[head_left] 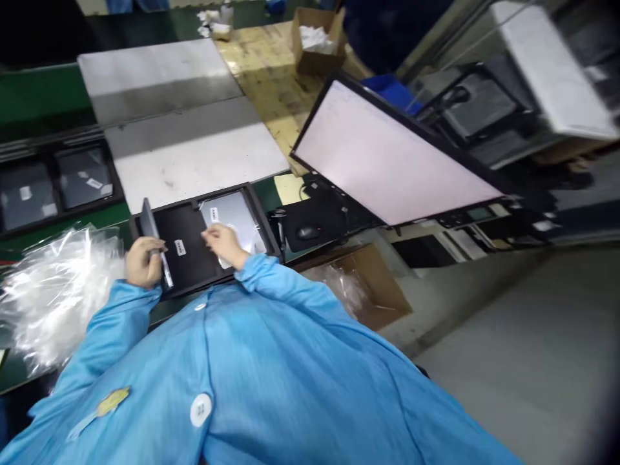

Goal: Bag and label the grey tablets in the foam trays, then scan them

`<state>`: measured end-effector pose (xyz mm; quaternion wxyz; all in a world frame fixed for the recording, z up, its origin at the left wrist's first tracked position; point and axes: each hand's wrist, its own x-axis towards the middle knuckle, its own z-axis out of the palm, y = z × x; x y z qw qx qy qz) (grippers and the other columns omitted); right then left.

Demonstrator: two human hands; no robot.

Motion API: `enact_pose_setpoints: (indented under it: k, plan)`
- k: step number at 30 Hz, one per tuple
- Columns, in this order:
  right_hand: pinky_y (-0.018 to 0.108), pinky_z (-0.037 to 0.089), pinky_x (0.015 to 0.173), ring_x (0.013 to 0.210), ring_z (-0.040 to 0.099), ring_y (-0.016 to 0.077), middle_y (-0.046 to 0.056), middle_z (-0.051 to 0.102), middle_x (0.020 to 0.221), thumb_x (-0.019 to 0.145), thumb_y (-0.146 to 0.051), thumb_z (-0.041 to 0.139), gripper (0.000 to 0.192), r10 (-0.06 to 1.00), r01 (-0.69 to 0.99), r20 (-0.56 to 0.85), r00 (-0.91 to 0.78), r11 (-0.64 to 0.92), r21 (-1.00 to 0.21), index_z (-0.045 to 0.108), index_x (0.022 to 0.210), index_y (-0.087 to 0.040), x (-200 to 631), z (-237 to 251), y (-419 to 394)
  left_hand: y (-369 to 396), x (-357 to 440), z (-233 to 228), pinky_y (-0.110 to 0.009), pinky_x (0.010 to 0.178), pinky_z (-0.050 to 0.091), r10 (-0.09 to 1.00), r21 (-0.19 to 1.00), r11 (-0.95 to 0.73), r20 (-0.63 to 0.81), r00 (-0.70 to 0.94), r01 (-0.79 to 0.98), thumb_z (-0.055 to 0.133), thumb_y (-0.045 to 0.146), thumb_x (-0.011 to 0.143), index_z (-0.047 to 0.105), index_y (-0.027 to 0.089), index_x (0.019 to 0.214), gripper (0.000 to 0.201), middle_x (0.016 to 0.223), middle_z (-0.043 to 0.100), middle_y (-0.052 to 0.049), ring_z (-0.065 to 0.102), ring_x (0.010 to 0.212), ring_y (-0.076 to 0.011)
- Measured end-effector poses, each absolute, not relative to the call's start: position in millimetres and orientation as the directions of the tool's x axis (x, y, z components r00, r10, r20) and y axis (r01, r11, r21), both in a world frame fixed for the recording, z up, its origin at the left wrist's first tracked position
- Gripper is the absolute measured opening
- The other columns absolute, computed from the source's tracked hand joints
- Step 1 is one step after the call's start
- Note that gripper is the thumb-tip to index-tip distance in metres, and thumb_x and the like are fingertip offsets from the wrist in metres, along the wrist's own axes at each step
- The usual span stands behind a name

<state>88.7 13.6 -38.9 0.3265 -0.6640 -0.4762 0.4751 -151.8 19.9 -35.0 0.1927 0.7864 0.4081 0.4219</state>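
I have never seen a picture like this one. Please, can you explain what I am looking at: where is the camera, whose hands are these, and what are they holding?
The camera sits on a person's head and looks down, so you see that person's own blue coat and both hands. There is no machine here.

The left hand grips a thin dark tablet, tilted up on its edge. The right hand rests on a silver tablet that lies flat in a black tray. Whether it grips it I cannot tell.

Around them: crumpled clear plastic bags on the left, a second tray with more tablets behind, and grey metal plates further back. On the right stand a big bright monitor and a mouse on a dark pad. A cardboard box sits lower, beside the table.
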Motion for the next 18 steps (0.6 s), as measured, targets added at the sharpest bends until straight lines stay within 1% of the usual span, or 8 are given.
enact_pose_setpoints:
  k: [3,5,6,8,11,13,15,18]
  plan:
    - [0.020,0.054,0.067,0.077,0.069,0.0130,0.001,0.072,0.087,0.097,-0.035,0.075,0.016,0.903,0.274,-0.374,0.211,-0.421,-0.865,0.070,0.099,-0.020,144.0,-32.5,-12.4,16.2,-133.0,-50.9,-0.052,0.115,0.047,0.830,0.629,-0.497,0.143,0.539,0.598,0.052,0.048,0.091,0.069,0.018,0.110,0.040,0.120,0.072,-0.016,0.064,0.124,-0.0327]
    - [0.026,0.059,0.074,0.086,0.070,0.0153,0.005,0.073,0.103,0.102,-0.038,0.069,0.019,0.889,0.275,-0.380,0.257,-0.444,-0.853,0.070,0.109,-0.020,178.9,-31.8,-31.7,13.1,-118.7,-61.4,-0.055,0.123,0.039,0.803,0.585,-0.444,-0.076,0.591,0.678,0.052,0.045,0.090,0.067,0.016,0.126,0.048,0.139,0.065,-0.018,0.054,0.139,-0.0338]
    - [0.030,0.061,0.079,0.092,0.070,0.0168,0.007,0.072,0.111,0.104,-0.038,0.067,0.022,0.879,0.272,-0.381,0.288,-0.456,-0.847,0.070,0.115,-0.020,193.9,-32.6,-41.6,11.0,-112.5,-65.2,-0.056,0.125,0.036,0.800,0.571,-0.426,-0.124,0.586,0.702,0.051,0.043,0.091,0.065,0.016,0.131,0.050,0.143,0.062,-0.018,0.051,0.142,-0.0334]
    - [0.038,0.062,0.088,0.103,0.070,0.0202,0.009,0.068,0.125,0.104,-0.039,0.066,0.029,0.855,0.260,-0.381,0.350,-0.480,-0.838,0.067,0.126,-0.020,217.7,-36.8,-60.7,5.7,-100.5,-68.1,-0.055,0.124,0.038,0.843,0.555,-0.373,-0.133,0.522,0.744,0.047,0.038,0.095,0.065,0.016,0.133,0.047,0.141,0.064,-0.017,0.053,0.140,-0.0321]
    - [0.042,0.061,0.094,0.112,0.068,0.0234,0.010,0.065,0.133,0.104,-0.039,0.067,0.034,0.827,0.234,-0.386,0.408,-0.504,-0.832,0.065,0.132,-0.021,237.1,-47.6,-83.0,-5.3,-67.6,-61.2,-0.047,0.113,0.049,0.914,0.544,-0.294,-0.082,0.398,0.786,0.043,0.035,0.102,0.069,0.016,0.124,0.039,0.124,0.070,-0.017,0.063,0.124,-0.0309]
    - [0.043,0.061,0.095,0.113,0.067,0.0235,0.010,0.064,0.135,0.104,-0.039,0.067,0.034,0.814,0.215,-0.391,0.430,-0.513,-0.831,0.065,0.133,-0.021,241.5,-55.5,-91.8,-12.9,-27.0,-54.8,-0.043,0.107,0.050,0.899,0.545,-0.310,-0.097,0.427,0.779,0.046,0.034,0.104,0.068,0.017,0.124,0.034,0.119,0.071,-0.016,0.065,0.119,-0.0297]
    - [0.040,0.062,0.090,0.107,0.069,0.0219,0.010,0.067,0.128,0.103,-0.040,0.067,0.031,0.805,0.200,-0.391,0.447,-0.515,-0.833,0.067,0.128,-0.021,242.2,-62.0,-95.3,-18.3,23.2,-52.3,-0.040,0.103,0.051,0.840,0.547,-0.356,-0.168,0.516,0.758,0.055,0.036,0.103,0.062,0.017,0.132,0.035,0.124,0.068,-0.016,0.066,0.118,-0.0291]
    - [0.032,0.060,0.070,0.082,0.070,0.0196,0.008,0.072,0.097,0.100,-0.047,0.067,0.025,0.805,0.187,-0.381,0.455,-0.504,-0.843,0.071,0.102,-0.022,242.8,-67.9,-92.3,-18.3,86.5,-56.9,-0.039,0.095,0.053,0.800,0.468,-0.358,-0.292,0.524,0.808,0.071,0.045,0.095,0.056,0.011,0.134,0.054,0.133,0.059,-0.024,0.066,0.118,-0.0334]
